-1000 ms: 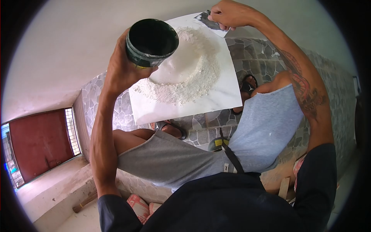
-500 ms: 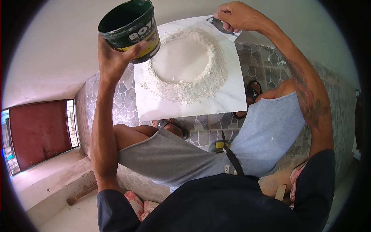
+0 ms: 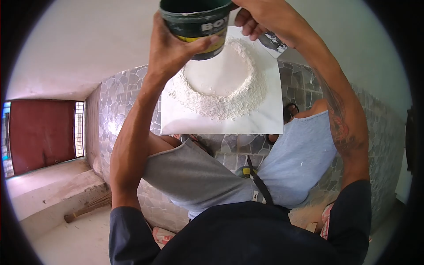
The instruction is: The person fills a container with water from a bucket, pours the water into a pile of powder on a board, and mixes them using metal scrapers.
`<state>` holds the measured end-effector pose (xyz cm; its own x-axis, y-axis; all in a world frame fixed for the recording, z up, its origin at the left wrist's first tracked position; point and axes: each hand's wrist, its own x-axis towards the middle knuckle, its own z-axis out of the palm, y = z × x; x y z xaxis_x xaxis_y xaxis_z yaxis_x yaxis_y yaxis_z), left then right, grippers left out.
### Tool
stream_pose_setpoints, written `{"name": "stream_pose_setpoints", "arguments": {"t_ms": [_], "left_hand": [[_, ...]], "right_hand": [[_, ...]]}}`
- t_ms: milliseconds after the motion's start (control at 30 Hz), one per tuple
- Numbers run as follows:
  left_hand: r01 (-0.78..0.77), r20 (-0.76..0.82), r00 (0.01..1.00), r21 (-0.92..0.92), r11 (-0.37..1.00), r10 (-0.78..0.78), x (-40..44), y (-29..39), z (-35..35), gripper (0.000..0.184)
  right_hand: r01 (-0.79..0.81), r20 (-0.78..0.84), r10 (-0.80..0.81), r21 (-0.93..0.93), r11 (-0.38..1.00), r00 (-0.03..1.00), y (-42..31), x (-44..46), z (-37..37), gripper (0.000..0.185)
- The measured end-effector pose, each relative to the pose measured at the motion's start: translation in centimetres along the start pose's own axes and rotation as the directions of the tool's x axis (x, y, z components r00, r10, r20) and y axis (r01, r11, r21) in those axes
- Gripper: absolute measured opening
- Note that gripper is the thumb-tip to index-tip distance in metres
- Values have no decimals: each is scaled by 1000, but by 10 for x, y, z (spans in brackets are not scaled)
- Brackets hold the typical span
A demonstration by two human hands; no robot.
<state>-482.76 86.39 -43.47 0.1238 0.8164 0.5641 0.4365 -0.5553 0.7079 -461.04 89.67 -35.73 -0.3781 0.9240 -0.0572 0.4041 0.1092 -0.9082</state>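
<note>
My left hand (image 3: 174, 51) is wrapped round a dark green bucket (image 3: 194, 28) with a yellow band, its thumb on the front. My right hand (image 3: 258, 20) reaches the bucket's right rim with thumb and index finger; the other fingers curl below, and the exact contact is partly cut off by the frame's top. Below the bucket lies a white board (image 3: 176, 126) bearing a ring of white powder (image 3: 225, 106) around a pool of whitish liquid (image 3: 216, 75). A dark, white-smeared flat piece (image 3: 274, 42) rests at the board's far right corner, beside my right hand.
Stone-patterned tiles (image 3: 229, 143) surround the board. A black strap (image 3: 260, 185) and a green-and-yellow container (image 3: 243, 171) are between my legs. A twig broom (image 3: 90, 207) lies at the lower left, below a dark red door (image 3: 42, 134). Red-and-white sacks (image 3: 162, 235) sit behind me.
The bucket in my left hand has moved right and toward my right hand. My right hand has left the flat piece and come to the bucket's rim.
</note>
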Motion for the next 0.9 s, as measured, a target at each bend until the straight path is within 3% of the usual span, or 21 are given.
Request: {"name": "stream_pose_setpoints", "arguments": {"t_ms": [67, 100, 200, 333, 400, 467, 533, 567, 600, 633, 733, 900], "left_hand": [[32, 0, 999, -14, 999, -32, 2, 9, 5, 87], [-39, 11, 999, 25, 999, 38, 0, 8, 9, 80], [56, 62, 997, -149, 987, -48, 1, 15, 16, 111], [-141, 90, 987, 55, 989, 136, 4, 21, 19, 118], [49, 96, 993, 220, 974, -71, -3, 12, 9, 121], [189, 19, 980, 191, 963, -196, -4, -5, -10, 108], [198, -97, 977, 116, 973, -187, -4, -36, -39, 86], [310, -67, 950, 66, 948, -306, -5, -45, -60, 91], [262, -194, 953, 139, 955, -233, -13, -51, -71, 67], [259, -188, 957, 202, 945, -222, -20, -65, -87, 54], [478, -198, 874, 179, 860, -444, -41, -88, -125, 49], [625, -194, 774, 81, 776, -603, -69, -98, -151, 36]], "right_hand": [[26, -27, -26, -10, 1000, 999, 4, 1, -5, 48], [29, 12, -28, -38, 999, 1000, 0, -7, -12, 48], [79, -36, -81, -56, 995, 996, 37, 9, -20, 37], [102, -56, -104, -43, 994, 993, 38, -6, -40, 31], [54, -70, -59, -82, 995, 996, 36, -17, -59, 30], [-17, -80, 5, -150, 989, 997, 44, -25, -88, 29], [-84, -143, 59, -176, 981, 988, 59, -40, -116, 29], [-109, -174, 75, -195, 975, 982, 68, -49, -131, 28], [-138, -209, 94, -211, 968, 973, 78, -58, -146, 28], [-174, -257, 121, -193, 966, 959, 91, -67, -158, 27], [-297, -384, 223, -146, 943, 896, 154, -88, -196, 25], [-449, -495, 375, -34, 893, 784, 283, -109, -201, 29]]}}
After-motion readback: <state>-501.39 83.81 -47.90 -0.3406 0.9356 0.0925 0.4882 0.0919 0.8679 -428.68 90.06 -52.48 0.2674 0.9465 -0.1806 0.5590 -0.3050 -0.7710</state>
